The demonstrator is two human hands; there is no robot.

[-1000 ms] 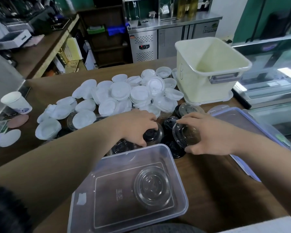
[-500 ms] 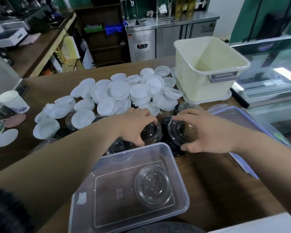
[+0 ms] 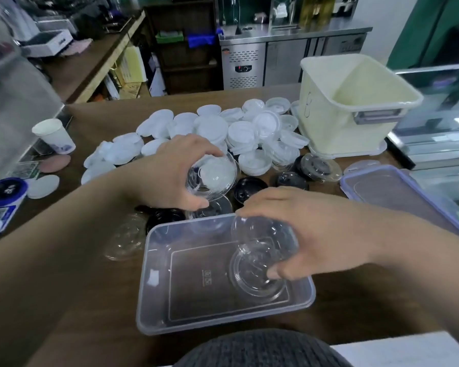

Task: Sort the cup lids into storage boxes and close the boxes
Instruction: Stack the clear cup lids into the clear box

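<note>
A clear lid (image 3: 212, 178) was gripped by the curled left hand (image 3: 167, 176) at centre, a second lid (image 3: 252, 229) by the right hand (image 3: 313, 229) over the lower-centre box (image 3: 150, 276), where one stored lid (image 3: 252, 286) lay; white lids (image 3: 239, 131) were left unsorted.

The right hand (image 3: 313, 229) is now carrying its clear lid (image 3: 260, 234) over the clear box (image 3: 154, 274); the left hand (image 3: 170, 173) is lifting another lid (image 3: 212, 176) off the pile.

White lids (image 3: 212, 128), black lids (image 3: 250, 188), clear box (image 3: 223, 317), cream bin (image 3: 329, 133), brown wooden table (image 3: 382, 300)
</note>
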